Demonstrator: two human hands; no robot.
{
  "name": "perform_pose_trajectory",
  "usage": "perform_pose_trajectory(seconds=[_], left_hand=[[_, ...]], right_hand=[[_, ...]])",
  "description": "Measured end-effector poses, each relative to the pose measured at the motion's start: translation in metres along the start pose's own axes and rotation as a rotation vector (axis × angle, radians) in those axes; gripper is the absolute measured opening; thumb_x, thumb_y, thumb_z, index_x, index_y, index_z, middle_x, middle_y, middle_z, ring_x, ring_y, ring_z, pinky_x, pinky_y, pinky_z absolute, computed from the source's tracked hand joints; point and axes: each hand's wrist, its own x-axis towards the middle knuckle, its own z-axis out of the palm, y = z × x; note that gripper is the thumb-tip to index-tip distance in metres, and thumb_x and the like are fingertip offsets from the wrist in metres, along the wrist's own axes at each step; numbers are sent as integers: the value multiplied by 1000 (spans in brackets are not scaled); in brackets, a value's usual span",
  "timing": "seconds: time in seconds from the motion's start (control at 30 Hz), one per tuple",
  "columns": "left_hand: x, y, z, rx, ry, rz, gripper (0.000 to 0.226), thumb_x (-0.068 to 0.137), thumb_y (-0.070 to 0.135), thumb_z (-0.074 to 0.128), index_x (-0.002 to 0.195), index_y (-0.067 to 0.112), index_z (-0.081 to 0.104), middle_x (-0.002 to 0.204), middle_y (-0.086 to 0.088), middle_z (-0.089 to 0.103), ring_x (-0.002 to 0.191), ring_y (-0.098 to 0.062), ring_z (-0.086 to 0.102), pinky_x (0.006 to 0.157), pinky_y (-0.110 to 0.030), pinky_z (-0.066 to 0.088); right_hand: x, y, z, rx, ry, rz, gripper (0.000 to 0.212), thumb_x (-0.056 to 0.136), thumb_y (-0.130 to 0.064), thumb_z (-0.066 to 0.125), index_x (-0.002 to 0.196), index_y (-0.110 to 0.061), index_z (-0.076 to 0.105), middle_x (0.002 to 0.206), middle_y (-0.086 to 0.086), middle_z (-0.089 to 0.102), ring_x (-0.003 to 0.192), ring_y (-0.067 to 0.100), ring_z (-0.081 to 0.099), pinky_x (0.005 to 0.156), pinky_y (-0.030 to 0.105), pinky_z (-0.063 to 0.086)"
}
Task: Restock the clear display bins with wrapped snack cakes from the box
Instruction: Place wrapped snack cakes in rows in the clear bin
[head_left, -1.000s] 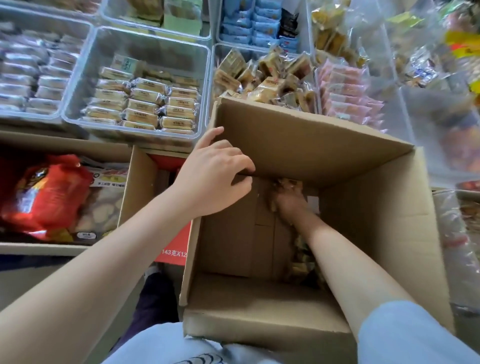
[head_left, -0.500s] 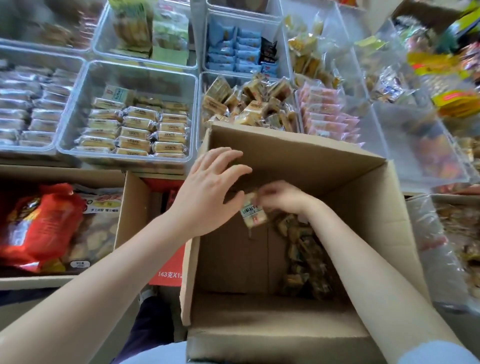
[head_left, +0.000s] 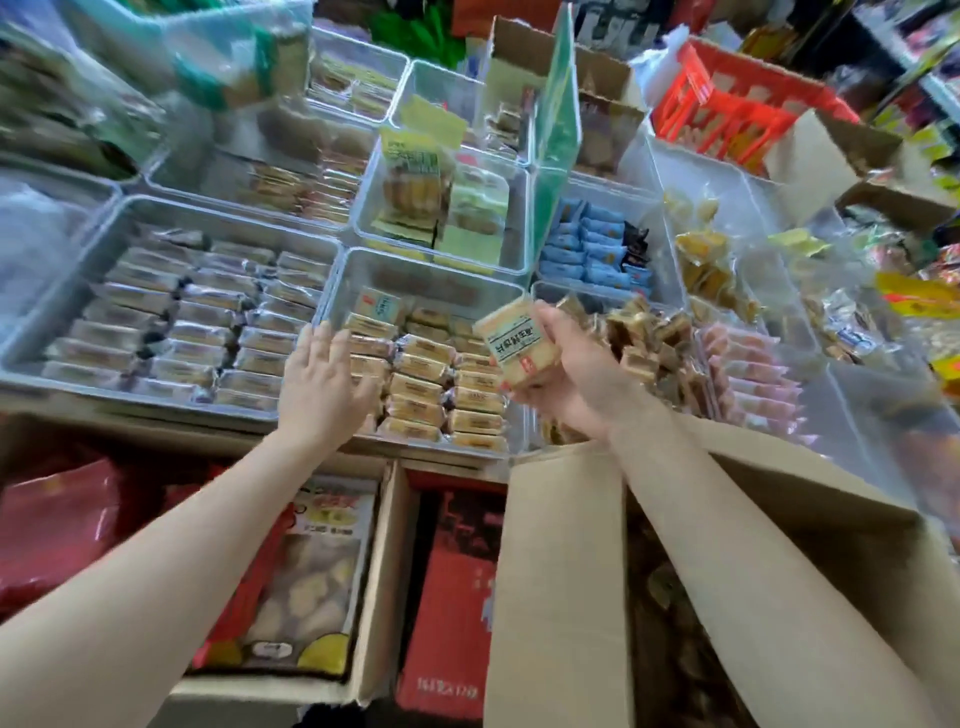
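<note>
Clear bins (head_left: 332, 291) crowd the shelf in front of us, most part-filled with wrapped snacks. Our right hand (head_left: 566, 384) grips a snack cake (head_left: 514, 345) above the bins, carried up from the box (head_left: 561, 571) (presumably bound for the jumbled bin beyond). Its long axis slants from lower right to upper left, label toward us. Our left hand (head_left: 322, 384) hovers spread over the neat rows, perhaps to tidy them.
</note>
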Motion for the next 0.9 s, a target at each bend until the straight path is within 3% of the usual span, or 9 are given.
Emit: perform_pose_trajectory(seconds=[0.17,0.3,0.53,0.67,0.77,0.9], left_hand=[[38,-63,12,73,-164,22,75,102,45,40,161,14,7,169,-10,4,156,-26,-2,125,-46,8],[43,-69,16,70,-159,66,75,100,45,35,162,18,2,169,-9,1,156,-22,-4,125,-46,4],[43,-71,19,127,-161,81,77,92,47,10,162,16,0,169,-9,-1,156,-23,-7,125,-50,11],[44,-71,20,133,-159,72,75,94,45,18,162,16,4,169,-10,2,156,-26,-5,123,-53,14],[43,-70,20,139,-169,70,74,97,45,23,162,17,2,169,-11,2,156,-27,-6,123,-56,14],[43,-69,21,152,-177,67,75,97,46,25,162,18,-2,169,-12,0,156,-28,-7,121,-59,16]], right_hand=[[86,7,41,-50,101,144,40,105,-31,45,140,-13,52,105,12,60,78,18,57,67,30,46],[146,13,57,-96,224,175,37,104,-33,48,133,-11,54,113,16,62,75,22,64,65,33,54],[235,17,77,-39,341,221,20,100,-31,51,91,-17,63,85,5,66,72,17,57,50,24,46],[273,30,88,-269,382,304,32,101,-35,48,108,-8,63,103,14,70,78,25,66,51,28,53],[284,33,97,-570,378,390,45,100,-39,37,129,-8,54,118,9,60,77,27,65,56,30,55],[286,31,104,-931,347,381,58,98,-56,31,132,-13,50,102,13,61,71,24,59,64,30,47]])
